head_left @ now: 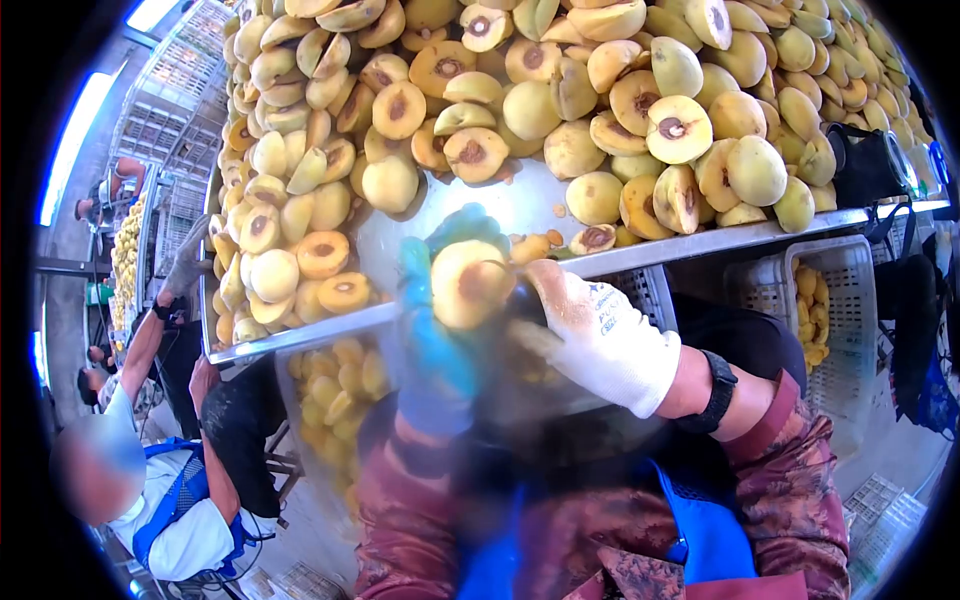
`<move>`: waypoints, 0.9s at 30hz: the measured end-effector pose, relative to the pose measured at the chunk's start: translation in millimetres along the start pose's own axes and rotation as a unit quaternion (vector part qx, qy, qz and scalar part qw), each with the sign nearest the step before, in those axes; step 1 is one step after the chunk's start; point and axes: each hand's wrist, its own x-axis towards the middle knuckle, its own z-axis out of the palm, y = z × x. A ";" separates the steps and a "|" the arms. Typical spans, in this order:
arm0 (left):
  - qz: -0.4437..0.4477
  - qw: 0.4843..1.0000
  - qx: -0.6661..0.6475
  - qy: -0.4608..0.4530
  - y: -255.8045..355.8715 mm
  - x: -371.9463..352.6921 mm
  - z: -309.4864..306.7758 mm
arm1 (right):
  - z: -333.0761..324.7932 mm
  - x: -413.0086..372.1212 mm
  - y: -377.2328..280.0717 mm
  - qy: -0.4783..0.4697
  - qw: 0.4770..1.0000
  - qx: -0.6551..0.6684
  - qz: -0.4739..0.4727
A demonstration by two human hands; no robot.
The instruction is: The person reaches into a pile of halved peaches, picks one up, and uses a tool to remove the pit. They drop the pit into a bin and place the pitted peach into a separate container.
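Observation:
In the head view my left hand [435,330], in a blue-green glove, is wrapped round a halved yellow fruit [462,285], cut face up, near the metal table's front edge [330,330]. My right hand [600,335], in a white glove with a dark watch at the wrist, is closed at the fruit's right side. Something dark and blurred lies between its fingers; I cannot make out what it is. Beyond both hands, halved fruits [480,155] with brown centres are heaped on the table. A few small brown pieces [530,248] lie near the edge.
Crates of yellow fruit stand below the table, at left [335,395] and right [812,310]. A black container [868,165] sits at the table's right. A co-worker [185,500] sits at the lower left, with other people and stacked crates [165,120] farther back.

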 end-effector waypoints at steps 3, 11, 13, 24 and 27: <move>0.020 0.999 0.030 0.000 -1.5 -0.5 -1.0 | -1.7 4.0 -4.6 0.002 1.000 0.001 -0.008; 0.085 0.990 0.113 0.007 -7.7 -3.4 -6.0 | 20.4 4.5 4.9 0.024 0.998 0.019 -0.058; 0.128 0.988 0.070 -0.049 -11.0 -5.0 -6.6 | 22.2 4.6 2.5 0.052 0.997 0.023 -0.060; 0.200 0.923 0.326 -0.036 -7.0 -2.1 -14.9 | 32.2 -1.8 6.6 0.067 0.992 0.079 -0.067; 0.244 0.858 0.447 -0.063 -5.5 -2.8 -13.2 | 35.1 -6.4 10.3 0.045 0.992 0.101 -0.053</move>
